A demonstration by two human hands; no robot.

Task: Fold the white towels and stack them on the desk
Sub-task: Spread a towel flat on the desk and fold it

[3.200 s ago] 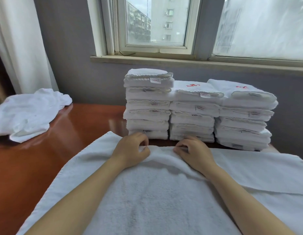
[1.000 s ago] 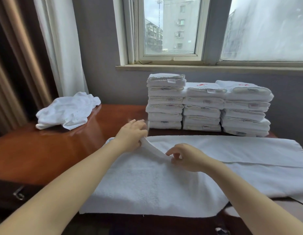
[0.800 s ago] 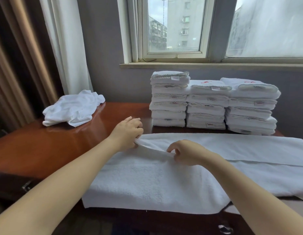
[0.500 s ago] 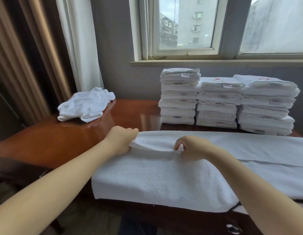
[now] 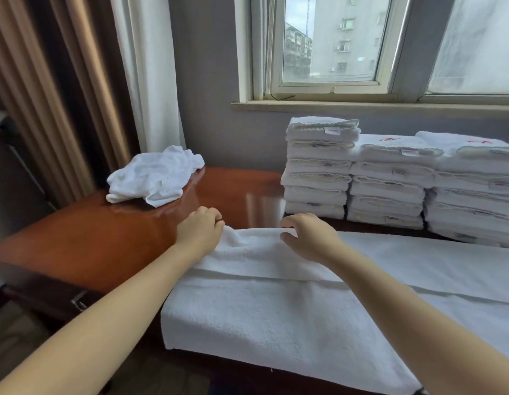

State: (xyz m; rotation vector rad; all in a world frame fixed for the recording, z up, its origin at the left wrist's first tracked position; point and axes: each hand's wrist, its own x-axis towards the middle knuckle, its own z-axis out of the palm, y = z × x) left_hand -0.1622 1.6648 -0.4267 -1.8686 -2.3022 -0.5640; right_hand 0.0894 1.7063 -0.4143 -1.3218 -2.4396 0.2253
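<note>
A large white towel [image 5: 276,315] lies spread along the near edge of the brown desk [image 5: 105,240], its front hanging over the edge. Its far long edge is folded over toward me. My left hand [image 5: 200,230] grips the towel's far left corner. My right hand [image 5: 307,236] pinches the same far edge a little to the right. Three stacks of folded white towels [image 5: 390,181] stand side by side at the back of the desk, under the window.
A crumpled white towel [image 5: 155,176] lies at the desk's far left corner, by the curtains [image 5: 76,95]. A window sill [image 5: 361,105] runs above the stacks. A drawer handle [image 5: 79,300] shows on the desk front at the left.
Both hands have carried the towel's lifted edge away from me toward the stacks and laid it lower. The view has swung to the left.
</note>
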